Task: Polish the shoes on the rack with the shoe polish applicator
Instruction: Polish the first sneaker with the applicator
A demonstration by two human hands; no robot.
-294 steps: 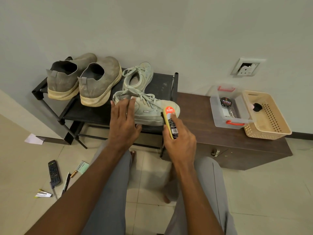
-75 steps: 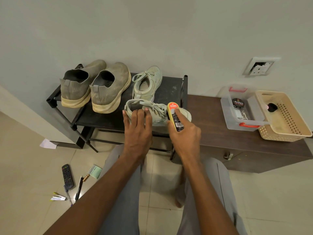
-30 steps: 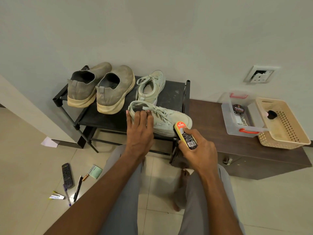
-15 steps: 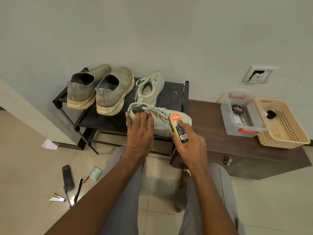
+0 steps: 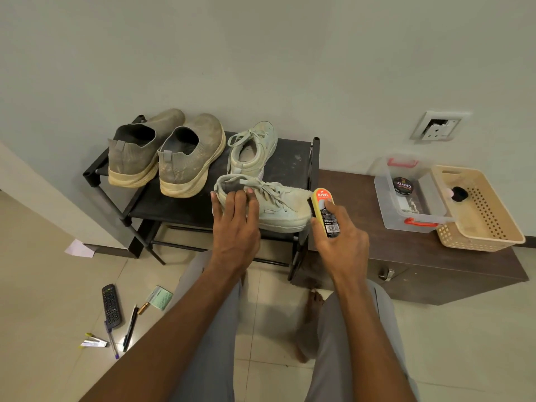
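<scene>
Right hand (image 5: 339, 242) has slid the applicator (image 5: 324, 211) to the sneaker (image 5: 278, 203) toe.

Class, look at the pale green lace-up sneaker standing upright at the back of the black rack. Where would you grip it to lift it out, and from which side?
Grip the pale green lace-up sneaker at its heel collar, from the front. Its heel faces the person, with the opening upward, so fingers could probably hook inside while the thumb pinches outside. The toe points at the wall.

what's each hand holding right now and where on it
The right hand grips the shoe polish applicator by its lower body. The left hand rests on the heel end of the pale sneaker, steadying it.
</scene>
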